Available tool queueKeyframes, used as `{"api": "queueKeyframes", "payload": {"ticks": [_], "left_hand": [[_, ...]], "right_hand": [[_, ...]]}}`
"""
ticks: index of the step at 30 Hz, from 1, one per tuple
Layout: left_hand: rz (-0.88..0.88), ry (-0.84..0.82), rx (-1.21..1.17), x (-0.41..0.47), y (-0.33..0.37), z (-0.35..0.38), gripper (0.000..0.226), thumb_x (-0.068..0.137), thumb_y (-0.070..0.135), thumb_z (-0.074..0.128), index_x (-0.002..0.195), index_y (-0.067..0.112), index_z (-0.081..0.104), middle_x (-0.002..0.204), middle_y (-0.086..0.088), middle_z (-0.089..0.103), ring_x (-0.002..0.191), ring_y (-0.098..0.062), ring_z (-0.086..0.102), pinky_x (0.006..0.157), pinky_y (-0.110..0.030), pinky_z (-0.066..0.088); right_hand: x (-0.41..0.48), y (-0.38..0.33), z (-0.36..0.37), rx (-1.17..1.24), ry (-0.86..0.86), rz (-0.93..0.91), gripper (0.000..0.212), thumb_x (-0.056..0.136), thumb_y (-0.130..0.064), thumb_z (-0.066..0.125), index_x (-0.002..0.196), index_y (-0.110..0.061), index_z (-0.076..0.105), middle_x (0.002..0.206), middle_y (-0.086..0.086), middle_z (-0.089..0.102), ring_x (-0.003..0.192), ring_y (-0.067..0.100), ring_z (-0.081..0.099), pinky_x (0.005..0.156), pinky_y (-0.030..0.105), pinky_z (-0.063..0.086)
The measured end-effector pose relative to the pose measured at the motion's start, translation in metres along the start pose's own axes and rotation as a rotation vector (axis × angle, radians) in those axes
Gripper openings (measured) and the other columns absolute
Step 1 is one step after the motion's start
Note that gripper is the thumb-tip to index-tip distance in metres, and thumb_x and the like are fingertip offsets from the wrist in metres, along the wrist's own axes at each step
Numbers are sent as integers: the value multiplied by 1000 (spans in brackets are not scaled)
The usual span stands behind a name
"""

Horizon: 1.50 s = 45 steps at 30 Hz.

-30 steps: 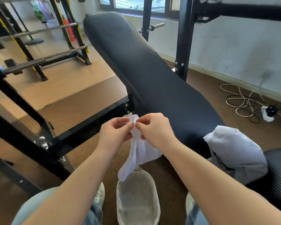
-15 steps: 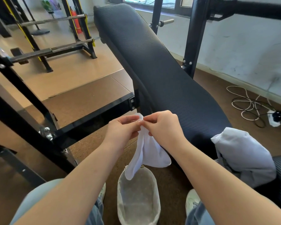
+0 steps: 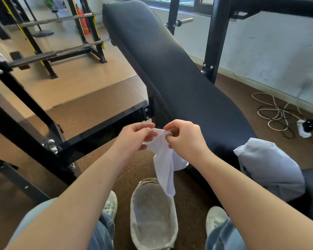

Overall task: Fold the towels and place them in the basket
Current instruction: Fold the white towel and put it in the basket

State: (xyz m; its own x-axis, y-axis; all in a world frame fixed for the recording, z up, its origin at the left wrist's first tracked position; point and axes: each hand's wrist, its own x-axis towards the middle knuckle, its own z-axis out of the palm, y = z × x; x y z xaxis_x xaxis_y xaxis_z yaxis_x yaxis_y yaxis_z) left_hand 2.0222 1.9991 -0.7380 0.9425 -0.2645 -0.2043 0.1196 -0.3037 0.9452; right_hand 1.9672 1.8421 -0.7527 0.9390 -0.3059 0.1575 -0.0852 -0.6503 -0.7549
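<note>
**Fingers.** The fingers (image 3: 143,126) of the left hand (image 3: 135,138) and of the right hand (image 3: 186,139) are curled in close. Each set pinches the bunched top edge of a white towel (image 3: 163,165), and the two pinches almost meet. No finger is spread, and both hands hold cloth.

**Hands.** They are raised side by side in front of the person, above the floor (image 3: 98,114) and near the lower end of the padded surface (image 3: 179,83).

**Towel.** It hangs limp from the pinch in two uneven lobes. The longer tail reaches down to the far rim of the basket (image 3: 152,219); whether it touches that rim cannot be told. No clean fold shows, so it is judged unfolded or barely begun.

**Basket.** It stands on the floor between the person's shoes (image 3: 111,204), just below the hands. Its inside shows only its own dotted lining, and no towel lies in it.

**Pile.** More pale cloth, the pile (image 3: 271,170), lies crumpled on the surface to the right, well apart from both hands. The number of pieces in it cannot be told.

**Progress.** The task is judged to be at an early stage, with nothing stowed. What is left is to fold the held towel, lower it into the basket, then treat the pile likewise.
</note>
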Motion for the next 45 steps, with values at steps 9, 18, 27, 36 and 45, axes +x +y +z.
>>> {"api": "queueKeyframes", "payload": {"ticks": [9,18,27,36,45], "left_hand": [[-130,-27,316,8,-9,-5,35,92,32,72,123,29,57,114,3,62,98,-19,61,67,-29,56],[-175,26,417,12,-21,1,23,95,8,55,112,18,66,96,-9,69,81,-19,69,59,-26,56],[-198,-18,106,14,-3,-22,39,93,2,44,107,19,76,87,-13,67,59,-17,54,39,-19,33],[-90,-374,159,10,0,-34,20,94,20,71,112,12,72,105,-8,75,93,-20,76,81,-30,62],[-78,-267,135,10,-6,-27,27,101,34,59,125,22,63,111,-1,74,85,-20,77,69,-31,61]], "right_hand": [[-2,0,-18,29,-88,-33,25,95,-11,69,116,-22,78,108,-2,73,90,11,73,78,23,62],[-8,-2,-21,-205,-187,-107,24,94,-11,65,112,-24,76,101,-10,61,85,6,58,64,6,40],[-3,1,-32,-210,-166,17,18,90,-9,65,99,-16,79,77,-17,58,66,3,56,47,4,36],[5,6,-45,-8,-110,153,20,92,-3,59,100,-20,66,94,-1,67,78,15,73,71,27,62],[13,16,-44,409,-144,353,44,90,1,67,128,-19,60,106,5,66,101,27,71,89,42,62]]}}
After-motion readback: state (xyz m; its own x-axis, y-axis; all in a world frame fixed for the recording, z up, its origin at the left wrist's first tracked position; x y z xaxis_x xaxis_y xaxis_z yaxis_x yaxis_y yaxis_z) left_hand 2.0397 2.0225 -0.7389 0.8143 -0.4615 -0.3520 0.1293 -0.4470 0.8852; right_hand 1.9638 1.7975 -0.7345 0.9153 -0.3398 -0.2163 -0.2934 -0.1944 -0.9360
